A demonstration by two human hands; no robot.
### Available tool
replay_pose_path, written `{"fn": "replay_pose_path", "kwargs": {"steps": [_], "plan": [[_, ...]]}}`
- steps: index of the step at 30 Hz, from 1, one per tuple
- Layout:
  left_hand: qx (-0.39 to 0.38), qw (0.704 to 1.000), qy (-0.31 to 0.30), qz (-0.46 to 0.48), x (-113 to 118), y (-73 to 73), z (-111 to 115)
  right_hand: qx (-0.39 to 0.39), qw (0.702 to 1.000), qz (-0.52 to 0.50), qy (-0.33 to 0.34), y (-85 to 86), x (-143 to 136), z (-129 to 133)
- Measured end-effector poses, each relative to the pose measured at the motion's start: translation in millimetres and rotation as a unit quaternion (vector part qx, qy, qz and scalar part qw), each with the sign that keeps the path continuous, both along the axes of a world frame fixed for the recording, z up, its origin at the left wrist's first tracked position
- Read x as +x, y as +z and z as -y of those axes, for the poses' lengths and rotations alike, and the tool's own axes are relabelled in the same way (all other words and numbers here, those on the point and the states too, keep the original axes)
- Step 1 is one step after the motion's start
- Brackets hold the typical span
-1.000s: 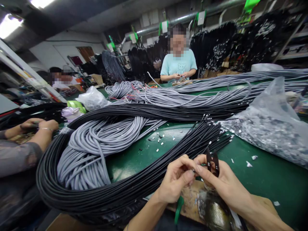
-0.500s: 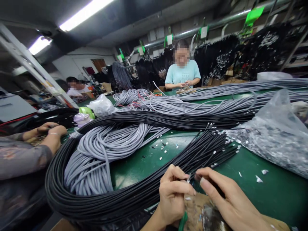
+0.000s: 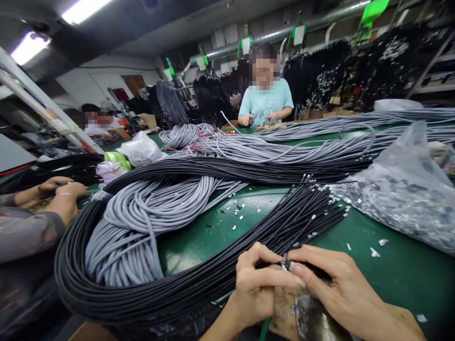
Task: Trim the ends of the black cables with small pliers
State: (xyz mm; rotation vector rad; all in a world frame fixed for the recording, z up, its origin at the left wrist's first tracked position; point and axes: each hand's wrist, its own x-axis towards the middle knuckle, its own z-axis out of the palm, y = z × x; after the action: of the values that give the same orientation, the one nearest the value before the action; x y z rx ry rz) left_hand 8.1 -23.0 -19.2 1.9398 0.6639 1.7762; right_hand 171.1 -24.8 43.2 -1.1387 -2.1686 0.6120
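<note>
My left hand [image 3: 258,282] is closed in a pinch on a small shiny piece [image 3: 284,266], too small to name for certain. Thumb and index finger of my right hand [image 3: 336,279] press together at the same piece from the right, so the fingertips of both hands almost meet. Under them lies a worn brown board [image 3: 282,308] with a dark metal block [image 3: 313,319] on it. A green handle-like strip [image 3: 265,329] shows below my left hand. Just beyond my fingers spread the white-tipped ends of a bundle of black cables [image 3: 305,213].
Coiled grey cables [image 3: 142,208] lie inside the black loop on the green table [image 3: 377,284]. A clear plastic bag [image 3: 401,189] of small pieces stands at right. A co-worker's hands [image 3: 66,192] are at left; another person [image 3: 266,102] sits opposite. White scraps dot the table.
My right hand has moved left and closed its fingertips against the small piece at my left hand. The view has shifted slightly. The person opposite has moved their hands apart.
</note>
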Motion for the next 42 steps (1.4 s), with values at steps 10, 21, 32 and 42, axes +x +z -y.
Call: {"fn": "replay_pose_path", "kwargs": {"steps": [10,21,32,42], "plan": [[-0.103,0.995,0.0,-0.003,-4.6,13.8,-1.8,-0.099,0.995,-0.027,0.004,11.1,1.7,-6.2],[-0.104,0.994,0.012,-0.01,-4.6,15.5,-3.6,-0.222,0.973,-0.055,0.033,11.1,0.1,-9.5],[-0.136,0.987,0.047,-0.068,-2.5,15.9,-2.2,0.097,0.992,-0.071,-0.035,-0.8,3.5,-2.8],[-0.152,0.976,0.06,-0.142,0.5,20.3,0.8,0.119,0.992,-0.039,-0.016,1.2,0.7,-3.2]]}}
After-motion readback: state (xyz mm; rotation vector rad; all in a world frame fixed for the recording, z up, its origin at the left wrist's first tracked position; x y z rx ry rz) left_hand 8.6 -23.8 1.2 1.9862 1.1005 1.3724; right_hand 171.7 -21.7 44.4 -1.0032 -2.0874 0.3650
